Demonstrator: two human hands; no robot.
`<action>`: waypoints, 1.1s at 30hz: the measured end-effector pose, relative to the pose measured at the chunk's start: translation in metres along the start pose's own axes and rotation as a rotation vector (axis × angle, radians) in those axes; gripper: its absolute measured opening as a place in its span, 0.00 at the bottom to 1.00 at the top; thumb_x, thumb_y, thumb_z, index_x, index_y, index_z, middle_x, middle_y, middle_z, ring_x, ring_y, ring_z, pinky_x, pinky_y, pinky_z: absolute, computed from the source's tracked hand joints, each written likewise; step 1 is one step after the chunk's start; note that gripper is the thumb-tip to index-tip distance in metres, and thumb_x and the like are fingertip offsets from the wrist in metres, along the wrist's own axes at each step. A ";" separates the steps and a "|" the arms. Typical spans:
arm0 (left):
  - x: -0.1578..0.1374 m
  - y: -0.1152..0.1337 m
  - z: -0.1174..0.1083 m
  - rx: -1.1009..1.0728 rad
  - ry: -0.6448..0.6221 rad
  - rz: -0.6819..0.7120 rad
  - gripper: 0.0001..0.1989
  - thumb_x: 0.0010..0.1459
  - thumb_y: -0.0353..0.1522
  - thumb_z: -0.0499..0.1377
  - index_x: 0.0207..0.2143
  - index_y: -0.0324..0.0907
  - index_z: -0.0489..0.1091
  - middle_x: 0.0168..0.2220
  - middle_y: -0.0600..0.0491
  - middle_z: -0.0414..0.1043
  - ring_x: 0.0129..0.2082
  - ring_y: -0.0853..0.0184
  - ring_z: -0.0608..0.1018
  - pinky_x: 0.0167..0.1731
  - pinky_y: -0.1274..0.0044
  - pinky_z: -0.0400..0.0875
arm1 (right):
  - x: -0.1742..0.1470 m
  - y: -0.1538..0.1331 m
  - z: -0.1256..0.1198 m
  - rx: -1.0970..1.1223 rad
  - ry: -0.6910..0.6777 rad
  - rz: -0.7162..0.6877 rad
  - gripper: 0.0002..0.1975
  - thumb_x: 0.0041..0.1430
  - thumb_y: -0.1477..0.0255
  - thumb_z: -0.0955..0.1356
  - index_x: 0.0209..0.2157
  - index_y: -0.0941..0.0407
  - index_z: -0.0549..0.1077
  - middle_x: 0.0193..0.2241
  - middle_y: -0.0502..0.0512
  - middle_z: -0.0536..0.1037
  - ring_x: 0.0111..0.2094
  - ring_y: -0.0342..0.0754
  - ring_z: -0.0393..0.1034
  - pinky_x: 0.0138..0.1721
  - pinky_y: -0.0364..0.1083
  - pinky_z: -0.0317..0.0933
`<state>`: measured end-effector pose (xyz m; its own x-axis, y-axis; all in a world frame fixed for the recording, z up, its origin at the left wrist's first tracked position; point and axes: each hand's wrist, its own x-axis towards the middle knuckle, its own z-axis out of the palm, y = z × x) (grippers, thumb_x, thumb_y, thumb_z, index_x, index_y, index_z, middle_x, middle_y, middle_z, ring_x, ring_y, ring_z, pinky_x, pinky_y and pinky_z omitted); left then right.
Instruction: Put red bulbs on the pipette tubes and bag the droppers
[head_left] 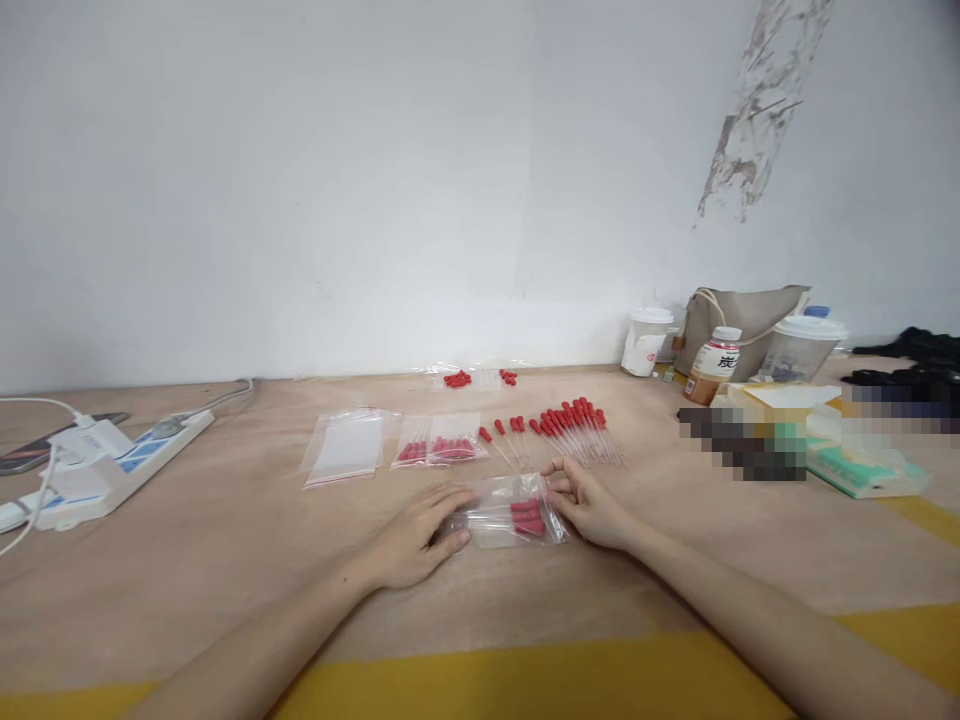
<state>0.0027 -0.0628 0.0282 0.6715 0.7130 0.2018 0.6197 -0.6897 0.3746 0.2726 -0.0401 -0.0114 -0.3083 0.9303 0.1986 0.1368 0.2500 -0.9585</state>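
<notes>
A clear zip bag point(495, 533) lies flat on the table in front of me, holding several droppers with red rubber bulbs point(527, 517), the bulbs toward its right end. My left hand point(420, 535) rests at the bag's left end, fingertips on the plastic and thumb spread apart. At the other end, my right hand point(589, 505) pinches the bag's edge between thumb and fingers. Just beyond, loose droppers point(574, 425) lie fanned out, red bulbs away from me, with a few more droppers point(514, 430) to their left.
Filled bags of droppers point(439, 445) and a stack of flat bags point(345, 450) lie behind my left hand. Bags of red bulbs point(457, 379) sit by the wall. A power strip point(127, 470) is left; a bottle point(712, 368), cups point(646, 345) and a tissue pack point(862, 465) stand right.
</notes>
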 end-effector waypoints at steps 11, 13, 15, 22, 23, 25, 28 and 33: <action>0.001 0.004 -0.002 -0.079 0.015 -0.003 0.10 0.58 0.36 0.50 0.41 0.43 0.59 0.53 0.49 0.59 0.52 0.62 0.63 0.48 0.69 0.59 | 0.037 -0.004 -0.041 -0.714 0.310 -0.060 0.04 0.46 0.74 0.64 0.27 0.58 0.69 0.26 0.52 0.73 0.28 0.43 0.66 0.30 0.41 0.58; 0.001 0.005 -0.003 -0.089 0.013 -0.001 0.09 0.58 0.36 0.50 0.40 0.43 0.59 0.53 0.48 0.59 0.52 0.62 0.63 0.48 0.69 0.60 | 0.049 -0.011 -0.040 -0.862 0.303 -0.040 0.06 0.47 0.76 0.63 0.30 0.58 0.69 0.31 0.54 0.74 0.33 0.44 0.67 0.34 0.41 0.57; 0.000 0.005 -0.003 -0.095 0.010 0.002 0.08 0.58 0.36 0.50 0.39 0.43 0.58 0.53 0.48 0.59 0.52 0.62 0.63 0.48 0.69 0.60 | 0.062 -0.018 -0.034 -0.972 0.298 0.047 0.08 0.46 0.78 0.64 0.32 0.59 0.69 0.35 0.56 0.73 0.38 0.45 0.66 0.37 0.41 0.56; 0.000 0.000 -0.001 -0.064 0.008 0.031 0.13 0.58 0.36 0.50 0.46 0.44 0.58 0.54 0.49 0.58 0.53 0.63 0.62 0.50 0.70 0.58 | 0.098 -0.019 -0.013 -0.996 0.307 0.285 0.11 0.46 0.80 0.64 0.35 0.62 0.68 0.35 0.67 0.73 0.37 0.53 0.69 0.33 0.45 0.57; 0.000 0.000 -0.001 -0.051 0.008 0.037 0.15 0.58 0.36 0.50 0.47 0.44 0.58 0.54 0.49 0.58 0.53 0.63 0.61 0.51 0.69 0.57 | 0.099 -0.020 -0.012 -0.988 0.305 0.298 0.12 0.46 0.81 0.64 0.37 0.63 0.67 0.34 0.68 0.73 0.36 0.54 0.69 0.32 0.45 0.57; 0.000 0.000 -0.001 -0.028 0.006 0.042 0.17 0.59 0.37 0.49 0.51 0.45 0.56 0.54 0.50 0.58 0.54 0.63 0.61 0.52 0.69 0.56 | 0.097 -0.025 -0.012 -0.964 0.300 0.296 0.15 0.46 0.80 0.63 0.39 0.65 0.65 0.34 0.69 0.73 0.35 0.54 0.69 0.30 0.45 0.58; 0.001 -0.001 -0.001 -0.006 0.001 0.041 0.19 0.59 0.38 0.49 0.53 0.46 0.56 0.55 0.51 0.57 0.55 0.63 0.60 0.53 0.68 0.55 | 0.084 -0.034 -0.020 -0.927 0.310 0.245 0.16 0.50 0.77 0.62 0.43 0.64 0.61 0.32 0.65 0.73 0.32 0.50 0.69 0.29 0.43 0.59; 0.001 -0.002 -0.002 0.029 -0.010 0.038 0.19 0.59 0.39 0.48 0.53 0.47 0.57 0.56 0.52 0.55 0.56 0.63 0.58 0.53 0.68 0.55 | 0.051 -0.022 -0.040 -0.447 0.457 0.063 0.24 0.52 0.73 0.60 0.51 0.58 0.48 0.25 0.49 0.67 0.20 0.42 0.65 0.21 0.41 0.60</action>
<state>0.0016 -0.0609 0.0294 0.6985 0.6852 0.2065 0.6053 -0.7196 0.3403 0.2912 0.0127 0.0278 0.1324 0.9427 0.3062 0.5515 0.1866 -0.8131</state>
